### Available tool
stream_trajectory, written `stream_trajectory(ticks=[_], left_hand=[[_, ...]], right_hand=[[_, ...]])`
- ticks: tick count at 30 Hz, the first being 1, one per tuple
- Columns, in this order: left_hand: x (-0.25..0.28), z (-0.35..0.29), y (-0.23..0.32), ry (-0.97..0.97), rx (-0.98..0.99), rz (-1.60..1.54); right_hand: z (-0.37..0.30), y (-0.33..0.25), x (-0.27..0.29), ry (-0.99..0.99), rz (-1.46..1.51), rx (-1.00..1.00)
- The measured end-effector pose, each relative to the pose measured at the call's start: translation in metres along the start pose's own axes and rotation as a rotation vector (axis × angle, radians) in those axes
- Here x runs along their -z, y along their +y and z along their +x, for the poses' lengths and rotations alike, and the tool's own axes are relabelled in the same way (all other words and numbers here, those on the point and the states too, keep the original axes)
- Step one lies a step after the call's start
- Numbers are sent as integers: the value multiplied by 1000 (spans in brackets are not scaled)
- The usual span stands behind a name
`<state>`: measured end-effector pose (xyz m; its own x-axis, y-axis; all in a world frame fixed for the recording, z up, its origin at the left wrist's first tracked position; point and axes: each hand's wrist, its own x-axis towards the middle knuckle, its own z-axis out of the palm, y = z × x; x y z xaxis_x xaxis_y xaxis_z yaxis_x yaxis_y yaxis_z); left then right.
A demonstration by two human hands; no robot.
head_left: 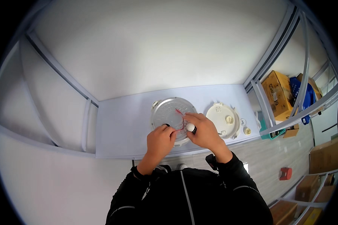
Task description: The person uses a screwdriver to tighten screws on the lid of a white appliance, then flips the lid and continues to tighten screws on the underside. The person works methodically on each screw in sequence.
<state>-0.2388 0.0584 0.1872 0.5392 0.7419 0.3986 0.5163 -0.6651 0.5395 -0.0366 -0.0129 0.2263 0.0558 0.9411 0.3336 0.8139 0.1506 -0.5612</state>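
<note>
A round silvery metal lid plate lies on the white table, with a thin red mark or wire on its right half. My left hand rests on the plate's near edge, fingers curled; whether it pinches something is hidden. My right hand grips a small white-and-black tool or knob at the plate's right near edge. A round cream plastic lid part lies just right of the plate.
Two small round pieces sit near the table's right edge. Cardboard boxes and a blue bag stand on the floor to the right, behind metal frame bars. More boxes are at the lower right. A white wall rises behind the table.
</note>
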Motion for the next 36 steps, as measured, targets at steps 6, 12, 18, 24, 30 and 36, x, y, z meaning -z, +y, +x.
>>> stream_trajectory(ticks=[6, 12, 18, 24, 30, 36], left_hand=[[-7, 6, 11, 34, -13, 5], [-13, 9, 25, 160, -51, -112], [-19, 5, 43, 128, -159, -222], [-28, -1, 62, 4, -238, -302], [-39, -3, 55, -91, -319, -329], [-68, -4, 83, -226, -460, -246]], right_hand=[[-1, 8, 7, 63, 55, 29], [-11, 14, 14, 186, 195, -145], [-22, 14, 10, 309, 458, -171], [-44, 19, 26, 336, 452, -268], [-73, 19, 20, 438, 340, -346], [-121, 30, 47, 491, 213, -529]])
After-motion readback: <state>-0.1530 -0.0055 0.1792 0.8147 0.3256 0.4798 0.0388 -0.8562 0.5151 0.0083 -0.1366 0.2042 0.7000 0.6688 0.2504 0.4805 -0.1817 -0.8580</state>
